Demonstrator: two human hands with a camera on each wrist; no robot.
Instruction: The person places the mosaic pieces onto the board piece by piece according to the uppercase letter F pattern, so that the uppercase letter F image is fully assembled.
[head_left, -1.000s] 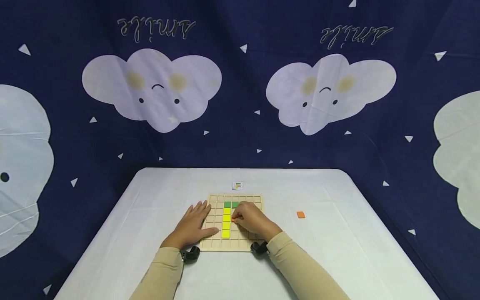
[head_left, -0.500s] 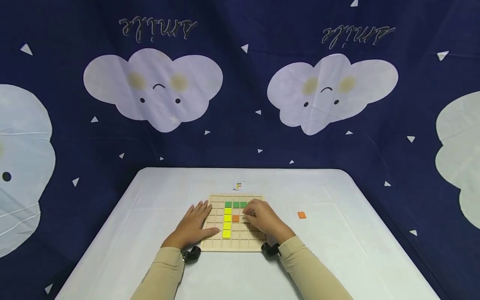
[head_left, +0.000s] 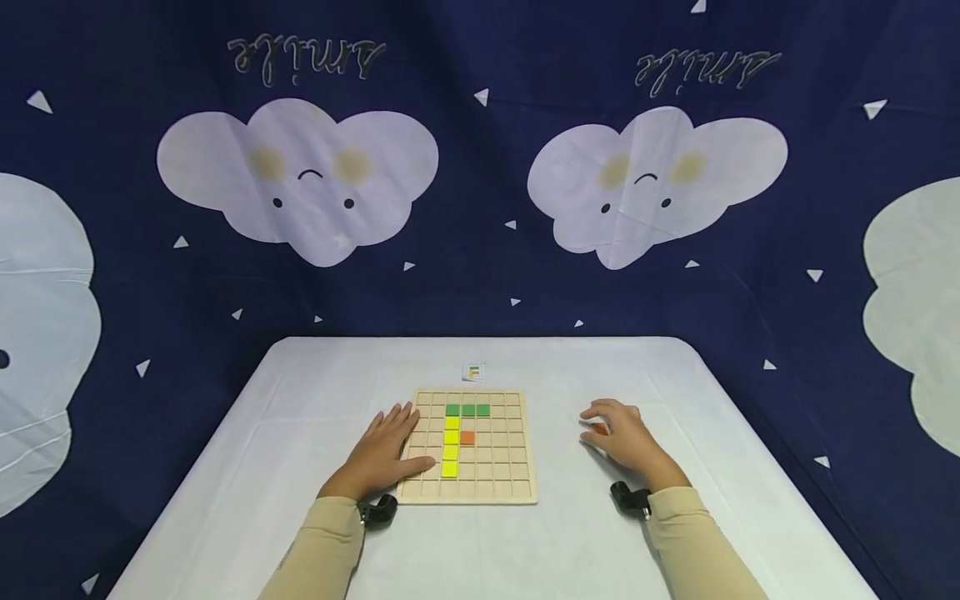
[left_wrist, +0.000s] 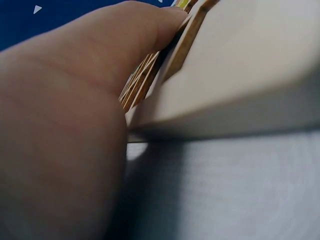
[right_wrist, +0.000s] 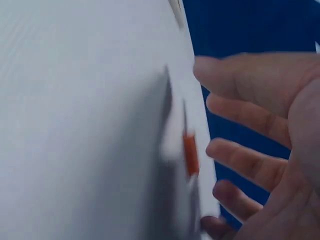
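Observation:
My left hand [head_left: 382,452] rests with spread fingers on the left side of a wooden grid board [head_left: 495,492]; in the left wrist view its thumb [left_wrist: 125,35] lies over the board's edge. A column of several yellow tiles [head_left: 450,452], a row of three green tiles [head_left: 468,410] and one orange tile [head_left: 467,438] sit in the board's cells. My right hand [head_left: 626,433] hovers at a loose orange tile [head_left: 600,428] on the table, thumb and fingers parted around it. The right wrist view shows this loose tile [right_wrist: 190,154] lying apart from the fingertips.
Behind the board lies a small printed card [head_left: 474,372] with a coloured grid pattern. A white cloth covers the table [head_left: 337,367]. Beyond its far edge hangs a dark blue curtain [head_left: 480,283] with cloud prints.
My right hand has let go of the orange tile on the board, beside the yellow column, and moved right to the loose orange tile. My left hand has stayed on the board.

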